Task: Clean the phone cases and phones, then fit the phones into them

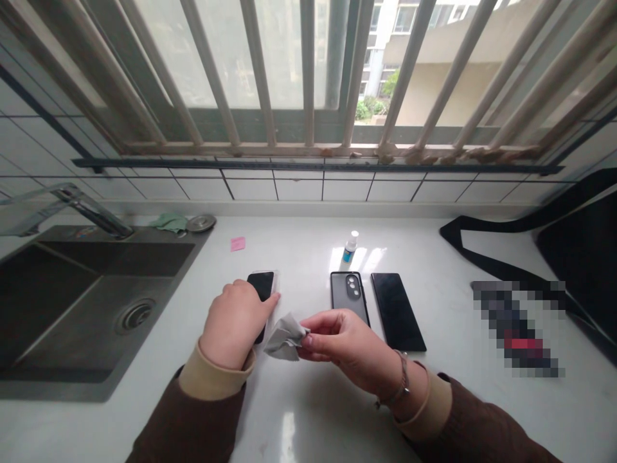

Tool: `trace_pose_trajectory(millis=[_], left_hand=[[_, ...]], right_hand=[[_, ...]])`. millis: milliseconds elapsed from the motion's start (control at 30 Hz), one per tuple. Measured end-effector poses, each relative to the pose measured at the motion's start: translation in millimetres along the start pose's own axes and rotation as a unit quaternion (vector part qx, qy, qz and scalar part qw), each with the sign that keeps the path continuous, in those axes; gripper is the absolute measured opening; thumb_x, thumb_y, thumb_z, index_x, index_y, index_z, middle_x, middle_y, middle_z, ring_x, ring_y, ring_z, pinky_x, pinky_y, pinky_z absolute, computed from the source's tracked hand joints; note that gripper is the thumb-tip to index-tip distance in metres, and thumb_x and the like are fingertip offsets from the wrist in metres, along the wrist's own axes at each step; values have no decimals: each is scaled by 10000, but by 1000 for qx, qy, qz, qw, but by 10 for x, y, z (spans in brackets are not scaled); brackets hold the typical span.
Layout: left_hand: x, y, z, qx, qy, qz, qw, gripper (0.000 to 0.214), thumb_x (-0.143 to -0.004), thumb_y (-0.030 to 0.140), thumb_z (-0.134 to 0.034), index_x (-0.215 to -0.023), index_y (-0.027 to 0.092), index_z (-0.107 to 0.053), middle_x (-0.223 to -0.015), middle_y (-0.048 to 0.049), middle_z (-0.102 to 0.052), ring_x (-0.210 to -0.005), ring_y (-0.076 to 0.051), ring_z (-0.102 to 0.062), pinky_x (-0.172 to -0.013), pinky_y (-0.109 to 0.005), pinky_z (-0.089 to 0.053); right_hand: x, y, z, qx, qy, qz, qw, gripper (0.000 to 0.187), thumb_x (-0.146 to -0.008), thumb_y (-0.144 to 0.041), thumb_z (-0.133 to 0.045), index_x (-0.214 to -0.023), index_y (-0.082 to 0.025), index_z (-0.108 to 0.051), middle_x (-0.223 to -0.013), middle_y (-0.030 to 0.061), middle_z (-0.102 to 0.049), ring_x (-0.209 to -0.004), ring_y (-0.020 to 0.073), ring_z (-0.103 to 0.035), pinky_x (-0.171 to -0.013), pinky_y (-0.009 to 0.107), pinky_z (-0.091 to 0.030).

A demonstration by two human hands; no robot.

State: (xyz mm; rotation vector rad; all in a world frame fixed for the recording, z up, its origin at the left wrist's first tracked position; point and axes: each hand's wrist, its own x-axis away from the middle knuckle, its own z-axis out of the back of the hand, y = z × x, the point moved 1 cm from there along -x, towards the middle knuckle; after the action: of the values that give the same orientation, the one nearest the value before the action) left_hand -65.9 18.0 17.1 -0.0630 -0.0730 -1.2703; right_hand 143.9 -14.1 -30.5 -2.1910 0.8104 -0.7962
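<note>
- Being covered by the left hand (234, 325), a dark phone (263, 284) is lying on the white table (308, 411), with a clear margin seen along its right edge.
- The thumb is laid along that edge; the other fingertips are hidden, so whether the phone is clamped by the left hand cannot be told.
- A crumpled grey cloth (284, 344) is pinched between the thumb and fingers of the right hand (357, 352), just beside the phone.
- A dark phone case (343, 299) is partly hidden behind the right hand, and a flat black slab (398, 312) is set just beside it.
- Beyond the case, a small white-capped bottle (351, 247) is stood upright.
- A pink slip (238, 244) is placed farther left, between the bottle and the sink (48, 391).
- At the right, a black strap (496, 224) is draped near a pixelated object (518, 331).
</note>
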Motion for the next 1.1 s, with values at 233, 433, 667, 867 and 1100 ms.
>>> trace_pose_trajectory(millis=[233, 433, 667, 867, 1100], left_hand=[[-6, 165, -49, -41, 21, 10, 999, 609, -983, 579, -615, -1166, 7, -718, -1075, -263, -751, -1027, -405, -739, -868, -447, -559], [15, 426, -153, -17, 48, -24, 998, 609, -980, 600, -622, -1154, 23, -710, -1068, -245, -741, -999, -387, -735, -853, -436, -563], [-7, 671, -183, 8, 58, -37, 998, 626, -962, 587, -669, -1184, 2, -697, -1091, -255, -728, -988, -391, -732, -824, -437, -565], [-17, 709, -169, 13, 57, -20, 998, 640, -953, 592, -691, -1187, -4, -690, -1086, -267, -721, -984, -415, -740, -812, -456, -575], [22, 703, -177, 1, 67, -29, 997, 660, -967, 621, -679, -1160, -10, -702, -1047, -253, -702, -935, -399, -720, -787, -458, -556]], right_hand=[[-2, 0, 8, 13, -20, -10, 1000, 536, -646, -413, -1059, -1067, -137, -875, -932, 82, -840, -817, 149, -778, -920, 348, -628], [33, 32, 13, 2, -92, -14, 996, 431, -745, -329, -1019, -1104, -139, -872, -965, 94, -856, -845, 132, -808, -879, 256, -639], [107, 7, 39, -75, -190, 24, 979, 317, -732, -294, -1027, -952, -119, -881, -848, 92, -848, -700, 128, -795, -717, 218, -656], [93, 14, 106, -59, -189, 40, 979, 329, -721, -327, -1033, -919, -116, -876, -824, 87, -842, -689, 133, -775, -707, 232, -643], [109, 47, 181, -59, -216, 31, 974, 326, -706, -303, -1039, -913, -106, -882, -855, 106, -851, -698, 111, -773, -710, 177, -606]])
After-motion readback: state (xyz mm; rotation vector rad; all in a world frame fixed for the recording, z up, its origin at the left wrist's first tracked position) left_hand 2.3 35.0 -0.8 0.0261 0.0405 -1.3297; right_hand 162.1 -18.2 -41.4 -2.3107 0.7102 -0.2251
